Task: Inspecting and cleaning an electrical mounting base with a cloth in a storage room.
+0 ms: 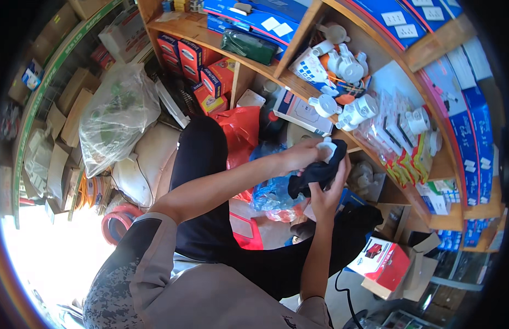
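A small white fitting (325, 148), apparently plastic, is in both hands above my lap, partly wrapped in a black cloth (310, 178). My left hand (302, 153) grips the fitting from the left, its fingers curled and partly hidden behind it. My right hand (331, 192) holds the black cloth from below and the right, fingers wrapped round it. Beyond and below them are a blue plastic bag (273, 194) and a red plastic bag (235, 134).
Wooden shelving (284, 82) ahead holds boxes and white cup-shaped fittings (350, 71). A clear bag (120, 120) sits at left by a red hose coil (114, 225). An open carton with a red-and-white box (381, 260) lies at lower right, near a black cable (347, 296).
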The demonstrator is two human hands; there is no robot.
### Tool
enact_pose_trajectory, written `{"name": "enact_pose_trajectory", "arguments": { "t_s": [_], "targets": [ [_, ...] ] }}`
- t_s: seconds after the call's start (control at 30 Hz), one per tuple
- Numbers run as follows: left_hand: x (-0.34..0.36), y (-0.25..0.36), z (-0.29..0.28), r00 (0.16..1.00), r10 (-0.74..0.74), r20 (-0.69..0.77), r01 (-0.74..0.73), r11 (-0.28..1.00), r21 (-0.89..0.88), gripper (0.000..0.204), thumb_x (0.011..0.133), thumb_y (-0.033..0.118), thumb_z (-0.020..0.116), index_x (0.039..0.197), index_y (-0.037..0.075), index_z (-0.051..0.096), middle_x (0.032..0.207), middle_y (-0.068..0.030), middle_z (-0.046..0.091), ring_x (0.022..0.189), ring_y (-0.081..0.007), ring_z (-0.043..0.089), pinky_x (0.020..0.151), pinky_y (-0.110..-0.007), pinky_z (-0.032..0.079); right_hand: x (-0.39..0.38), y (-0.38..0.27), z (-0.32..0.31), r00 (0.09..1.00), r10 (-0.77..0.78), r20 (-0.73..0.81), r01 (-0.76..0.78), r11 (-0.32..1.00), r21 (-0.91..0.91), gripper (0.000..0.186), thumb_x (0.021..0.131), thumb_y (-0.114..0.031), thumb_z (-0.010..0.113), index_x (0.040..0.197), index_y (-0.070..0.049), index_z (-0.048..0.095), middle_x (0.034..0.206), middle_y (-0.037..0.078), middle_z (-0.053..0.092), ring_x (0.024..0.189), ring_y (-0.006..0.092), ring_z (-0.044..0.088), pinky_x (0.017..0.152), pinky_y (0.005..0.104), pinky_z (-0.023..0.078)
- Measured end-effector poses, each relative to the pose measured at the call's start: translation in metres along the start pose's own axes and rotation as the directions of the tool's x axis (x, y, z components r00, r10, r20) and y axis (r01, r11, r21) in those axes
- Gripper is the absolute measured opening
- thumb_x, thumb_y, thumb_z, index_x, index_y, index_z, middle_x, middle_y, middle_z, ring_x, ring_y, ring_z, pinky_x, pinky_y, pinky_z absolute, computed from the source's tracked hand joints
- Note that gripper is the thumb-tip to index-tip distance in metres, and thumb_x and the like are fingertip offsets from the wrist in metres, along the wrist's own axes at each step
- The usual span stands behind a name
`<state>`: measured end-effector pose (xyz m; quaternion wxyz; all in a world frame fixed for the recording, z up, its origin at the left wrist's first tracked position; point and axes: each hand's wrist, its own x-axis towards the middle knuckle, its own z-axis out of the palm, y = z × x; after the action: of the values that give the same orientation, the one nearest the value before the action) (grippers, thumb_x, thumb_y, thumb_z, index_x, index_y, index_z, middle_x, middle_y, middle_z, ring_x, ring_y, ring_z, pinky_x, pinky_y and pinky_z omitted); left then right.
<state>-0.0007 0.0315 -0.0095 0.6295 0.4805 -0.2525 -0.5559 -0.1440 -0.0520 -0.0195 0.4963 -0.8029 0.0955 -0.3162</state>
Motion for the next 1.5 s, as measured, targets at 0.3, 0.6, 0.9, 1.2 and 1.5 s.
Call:
{"name": "enact_pose_trajectory", "arguments": {
  "t_s": [0.3, 0.6, 0.9, 1.2, 1.5],
  "targets": [
    [0.014, -0.023, -0.005, 0.883, 0.049, -0.466, -0.119, 0.985, -0.123, 0.038, 0.104, 0.029, 0.055, 0.129, 0.001, 0.056, 0.105, -0.0097, 0.065, 0.089, -0.0115, 0.059, 0.069, -0.029, 0.047, 0.001, 0.004, 0.021, 0.948, -0.258, -0.185, 0.149, 0.877, -0.456, 0.048, 0.076, 0.014, 0.061, 0.124, 0.008, 0.064, 0.113, 0.019, 0.07, 0.097, 0.0289, 0.069, 0.087, 0.0363, 0.053],
    [0.024, 0.003, -0.043, 0.644, 0.394, -0.656, -0.196, 0.913, 0.357, 0.049, 0.103, 0.03, 0.053, 0.132, -0.009, 0.048, 0.097, -0.0215, 0.07, 0.078, -0.0301, 0.071, 0.07, -0.043, 0.055, 0.003, -0.019, 0.008, 0.961, -0.165, -0.222, 0.081, 0.935, -0.344, 0.032, 0.081, 0.008, 0.061, 0.112, 0.009, 0.065, 0.095, 0.01, 0.07, 0.09, 0.0228, 0.068, 0.086, 0.0308, 0.05],
    [0.002, 0.015, -0.02, 0.871, 0.182, -0.456, -0.219, 0.975, -0.029, 0.028, 0.105, 0.03, 0.051, 0.112, 0.004, 0.059, 0.086, -0.0057, 0.064, 0.065, -0.0116, 0.059, 0.052, -0.027, 0.045, 0.016, -0.026, 0.006, 0.957, 0.18, -0.226, -0.102, 0.942, 0.319, 0.041, 0.09, -0.006, 0.071, 0.127, 0.006, 0.06, 0.118, 0.01, 0.068, 0.102, 0.0166, 0.066, 0.092, 0.0291, 0.05],
    [-0.004, 0.014, 0.015, 0.966, 0.094, -0.24, -0.134, 0.978, -0.158, 0.034, 0.101, 0.03, 0.059, 0.122, 0.004, 0.059, 0.1, -0.0065, 0.068, 0.068, -0.0107, 0.06, 0.063, -0.024, 0.049, 0.015, -0.008, -0.003, 0.888, -0.166, -0.428, 0.083, 0.975, -0.206, 0.032, 0.082, 0.006, 0.074, 0.113, 0.008, 0.068, 0.104, 0.014, 0.07, 0.095, 0.0242, 0.067, 0.087, 0.03, 0.05],
    [0.004, 0.015, -0.001, 0.983, 0.129, -0.131, -0.169, 0.916, -0.364, 0.036, 0.1, 0.024, 0.054, 0.131, 0.005, 0.057, 0.1, -0.0017, 0.066, 0.088, -0.0106, 0.063, 0.079, -0.028, 0.05, 0.009, -0.028, -0.025, 0.946, -0.26, -0.196, 0.237, 0.962, -0.134, 0.025, 0.081, 0.002, 0.076, 0.106, 0.006, 0.071, 0.106, 0.013, 0.071, 0.095, 0.0205, 0.067, 0.086, 0.0316, 0.051]
  ]
}}
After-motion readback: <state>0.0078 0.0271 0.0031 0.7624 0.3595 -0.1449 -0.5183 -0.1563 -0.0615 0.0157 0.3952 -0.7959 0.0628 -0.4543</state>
